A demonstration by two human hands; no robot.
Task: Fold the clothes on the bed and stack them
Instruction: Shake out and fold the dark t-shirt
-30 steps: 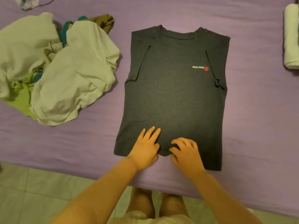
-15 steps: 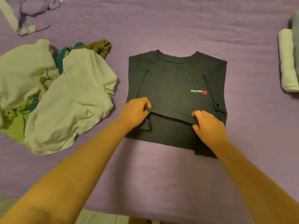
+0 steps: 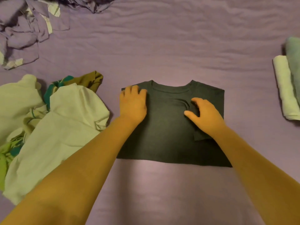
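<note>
Since half a second ago the lower half of the dark T-shirt (image 3: 170, 127) has been carried up over the chest, so that the small printed logo seen earlier is now covered and the garment is laid as a squat rectangle with the neckline at its far edge. It lies in the middle of the purple bed sheet (image 3: 162, 46).

The left hand (image 3: 133, 104) is laid flat on the shirt's far left corner, fingers straight and close together, pressed onto the cloth. The right hand (image 3: 203, 114) is set on the right half, fingers bent and thumb held out, with a ridge of fabric bunched at the fingertips.

An unfolded heap of pale clothes (image 3: 48, 127) is seen to the left, and folded pieces (image 3: 287, 88) at the right edge.
</note>
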